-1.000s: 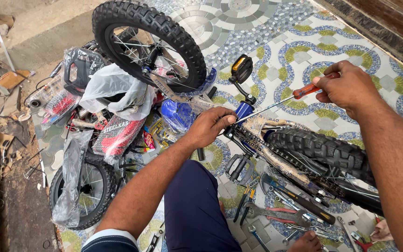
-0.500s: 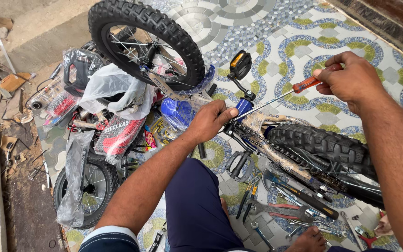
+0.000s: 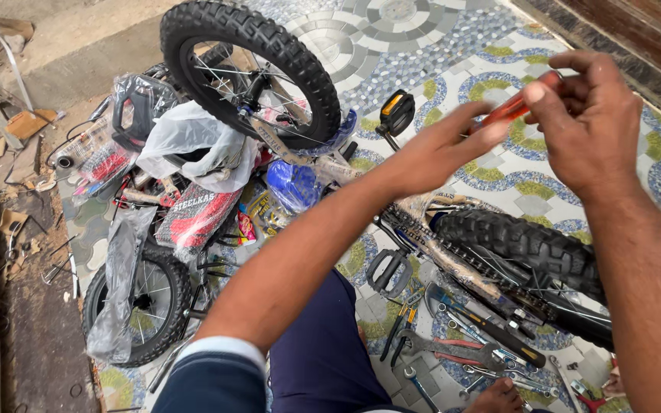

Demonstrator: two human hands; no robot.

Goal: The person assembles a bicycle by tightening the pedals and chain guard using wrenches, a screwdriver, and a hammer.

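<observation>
Right hand (image 3: 590,122) grip clenched on screwdriver (image 3: 510,109); left hand (image 3: 437,149) released, touching it.

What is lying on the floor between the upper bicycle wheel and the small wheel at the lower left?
In the head view, between the upper wheel and the small wheel lie plastic-wrapped red bicycle parts.

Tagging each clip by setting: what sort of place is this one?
Probably an informal bicycle assembly spot on a patterned mosaic tile floor: plastic-wrapped small bicycles lie about, with scattered metal spanners and pliers.
</observation>
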